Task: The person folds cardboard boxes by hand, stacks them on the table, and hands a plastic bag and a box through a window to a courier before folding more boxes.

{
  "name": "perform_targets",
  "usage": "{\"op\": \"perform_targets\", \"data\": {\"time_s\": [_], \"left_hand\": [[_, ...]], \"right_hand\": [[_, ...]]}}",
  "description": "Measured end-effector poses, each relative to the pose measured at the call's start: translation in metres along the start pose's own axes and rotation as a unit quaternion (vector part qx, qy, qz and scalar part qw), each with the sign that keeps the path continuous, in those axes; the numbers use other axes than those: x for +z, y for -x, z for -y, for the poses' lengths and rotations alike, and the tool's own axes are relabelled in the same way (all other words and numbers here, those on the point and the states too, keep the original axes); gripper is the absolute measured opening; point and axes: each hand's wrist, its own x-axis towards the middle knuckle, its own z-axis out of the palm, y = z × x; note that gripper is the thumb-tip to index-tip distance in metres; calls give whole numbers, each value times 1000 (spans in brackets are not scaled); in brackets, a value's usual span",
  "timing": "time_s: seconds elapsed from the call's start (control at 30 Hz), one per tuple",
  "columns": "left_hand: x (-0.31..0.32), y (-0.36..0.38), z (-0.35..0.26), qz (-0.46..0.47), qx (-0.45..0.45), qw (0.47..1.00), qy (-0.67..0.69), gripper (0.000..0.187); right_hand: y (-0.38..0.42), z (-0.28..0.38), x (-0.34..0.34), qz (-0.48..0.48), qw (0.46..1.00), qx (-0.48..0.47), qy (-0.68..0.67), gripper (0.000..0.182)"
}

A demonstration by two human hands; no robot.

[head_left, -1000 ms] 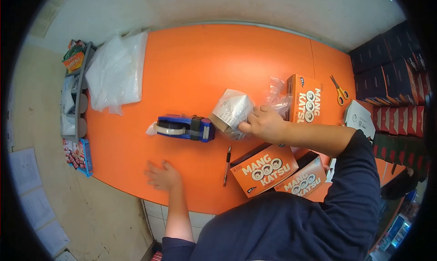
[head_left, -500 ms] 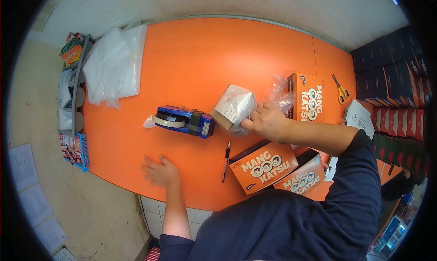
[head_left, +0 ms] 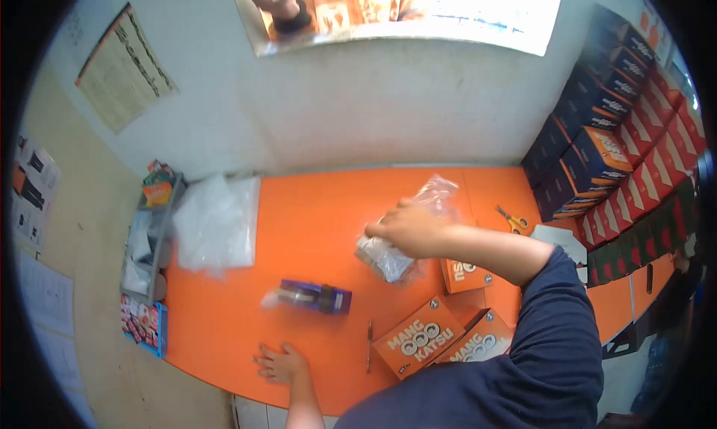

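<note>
My right hand [head_left: 411, 227] is closed over the top of a small package wrapped in clear plastic [head_left: 390, 263], which bears a white printed label. Loose plastic [head_left: 437, 192] sticks out behind that hand. Fingers spread, my left hand [head_left: 280, 364] rests at the table's front edge and holds nothing. Between my hands lies a blue tape dispenser [head_left: 317, 296], slightly blurred. A pen [head_left: 369, 345] lies right of the dispenser. Orange printed boxes [head_left: 418, 338] stand close to my body, and another orange box [head_left: 467, 276] is partly hidden under my right forearm.
Clear plastic bags [head_left: 216, 223] lie at the table's left, beside a grey rack [head_left: 160, 242] and a blue basket [head_left: 162, 328]. Yellow-handled scissors [head_left: 514, 220] lie at the right. Stacked dark boxes [head_left: 556, 152] and red boxes [head_left: 642, 167] rise at the far right, against the wall.
The view has tilted up, showing more wall and a poster. My right hand has gone from the package's right side to over its top. My left hand stays spread by the table edge.
</note>
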Motion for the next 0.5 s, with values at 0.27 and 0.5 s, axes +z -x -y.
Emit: {"op": "perform_targets", "data": {"time_s": [0.27, 0.5], "left_hand": [[-17, 7, 1, 45, 2, 999, 15, 65], [-23, 8, -1, 55, 1, 998, 25, 64]], "right_hand": [[24, -55, -184, -482, 844, 232, -41, 46], [-59, -147, -262, -565, 755, 327, 61, 43]]}}
